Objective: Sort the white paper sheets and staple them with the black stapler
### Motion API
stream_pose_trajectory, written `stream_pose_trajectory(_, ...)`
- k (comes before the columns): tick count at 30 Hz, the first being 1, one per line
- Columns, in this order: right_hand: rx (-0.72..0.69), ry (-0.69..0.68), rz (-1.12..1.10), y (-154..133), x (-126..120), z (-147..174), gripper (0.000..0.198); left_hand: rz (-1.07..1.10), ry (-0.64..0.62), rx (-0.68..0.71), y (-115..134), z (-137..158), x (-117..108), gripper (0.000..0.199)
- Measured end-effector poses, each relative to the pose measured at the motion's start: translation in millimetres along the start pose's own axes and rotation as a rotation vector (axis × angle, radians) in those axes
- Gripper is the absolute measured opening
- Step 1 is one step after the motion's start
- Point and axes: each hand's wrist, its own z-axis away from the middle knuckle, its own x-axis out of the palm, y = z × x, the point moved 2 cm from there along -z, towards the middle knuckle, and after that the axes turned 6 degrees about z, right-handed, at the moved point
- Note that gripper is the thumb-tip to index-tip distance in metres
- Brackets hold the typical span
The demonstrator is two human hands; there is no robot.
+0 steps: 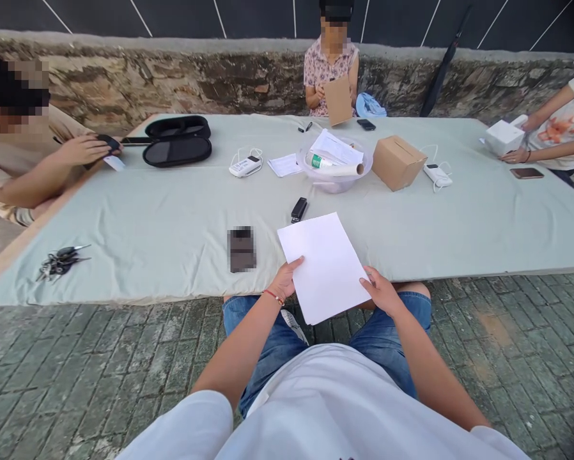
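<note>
A blank white sheet of paper [324,265] lies half on the table's near edge, half over my lap. My left hand [285,280] grips its left edge, thumb on top. The sheet's right edge is pinched by my right hand [381,292]. A dark phone [241,249] rests on the grey-green cloth [162,223] just left of the sheet. Beyond the sheet's top corner sits a small black device [299,209].
A clear bowl [335,167] with papers and a roll, a cardboard box [398,162], two white devices with cables [245,166] [437,174], a black case [176,142] and keys [59,260]. Three other people sit around the table handling boxes and small items.
</note>
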Motion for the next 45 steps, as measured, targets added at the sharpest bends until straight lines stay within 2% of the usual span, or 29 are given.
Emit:
stream_pose_trajectory(3,0.002,-0.133,-0.066,-6,2,-5,0.051,-0.037,-0.031,0.034,1,4,-7,0.047)
stream_pose_trajectory(7,0.064,-0.094,-0.228,-8,10,-12,0.064,-0.066,-0.037,0.094,1,8,-13,0.051)
stream_pose_trajectory(11,0.084,-0.155,-0.165,-8,24,-15,0.066,-0.068,-0.086,0.065,2,11,-12,0.051)
stream_pose_trajectory(14,0.051,-0.174,-0.152,-10,32,-11,0.054,-0.064,-0.126,0.031,5,14,-10,0.049)
stream_pose_trajectory(17,0.048,-0.203,-0.262,-12,37,-7,0.039,-0.051,-0.116,0.035,10,14,-9,0.05)
stream_pose_trajectory(20,0.074,-0.241,-0.362,-13,37,-6,0.032,-0.06,-0.053,0.027,14,10,-10,0.048)
stream_pose_trajectory(23,0.099,-0.224,-0.347,-9,33,-9,0.033,-0.079,0.003,-0.021,13,6,-12,0.046)
stream_pose_trajectory(29,0.1,-0.112,-0.151,5,32,-17,0.033,-0.077,0.007,-0.07,7,2,-12,0.038)
stream_pose_trajectory(34,0.097,-0.051,-0.155,11,37,-19,0.038,-0.112,-0.003,-0.07,8,0,-8,0.047)
stream_pose_trajectory(38,0.111,-0.122,-0.266,5,39,-18,0.041,-0.14,-0.031,-0.032,8,2,-4,0.057)
stream_pose_trajectory(42,0.104,-0.103,-0.328,-8,31,-16,0.047,-0.06,-0.111,0.037,8,7,-6,0.055)
stream_pose_trajectory(45,0.023,-0.232,-0.418,-21,24,-15,0.048,0.001,-0.15,0.028,8,9,-10,0.048)
